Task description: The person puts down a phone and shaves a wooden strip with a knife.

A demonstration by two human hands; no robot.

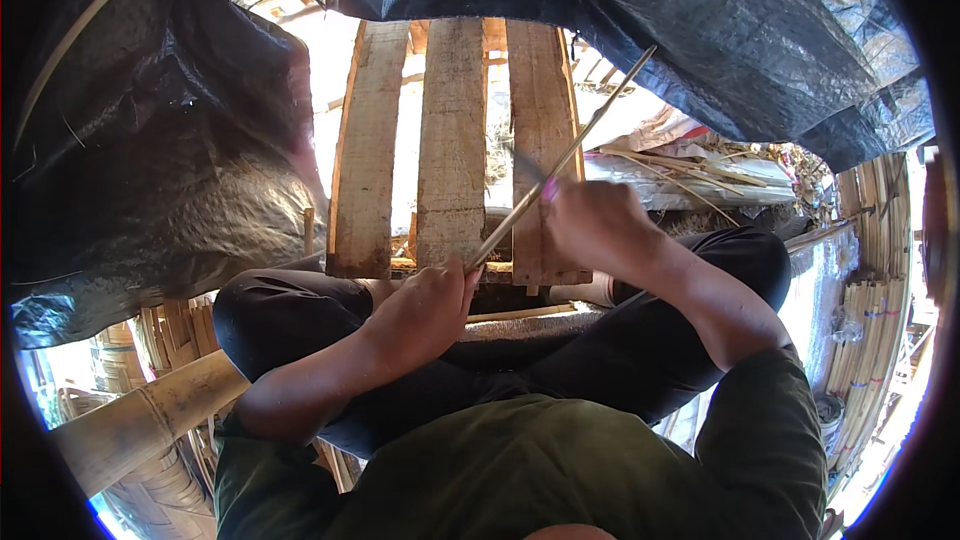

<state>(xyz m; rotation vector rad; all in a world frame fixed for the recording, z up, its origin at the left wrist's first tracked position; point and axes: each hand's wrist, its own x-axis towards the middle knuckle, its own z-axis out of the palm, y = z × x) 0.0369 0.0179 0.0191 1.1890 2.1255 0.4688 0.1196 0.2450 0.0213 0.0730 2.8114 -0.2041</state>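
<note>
My left hand is closed around the lower end of a thin bamboo stick, which slants up and away to the right over a slatted wooden bench. In my right hand, closed as well, is a knife. Its dark blade is smeared by motion and crosses the stick near the middle. A bit of pink shows beside the right fingers, perhaps part of the handle. Whether the blade touches the stick I cannot tell.
Dark plastic sheeting hangs at the left, with more sheeting overhead at the right. A thick bamboo pole runs by my left knee. Loose bamboo strips lie beyond my right hand, and bundled strips stand at the far right.
</note>
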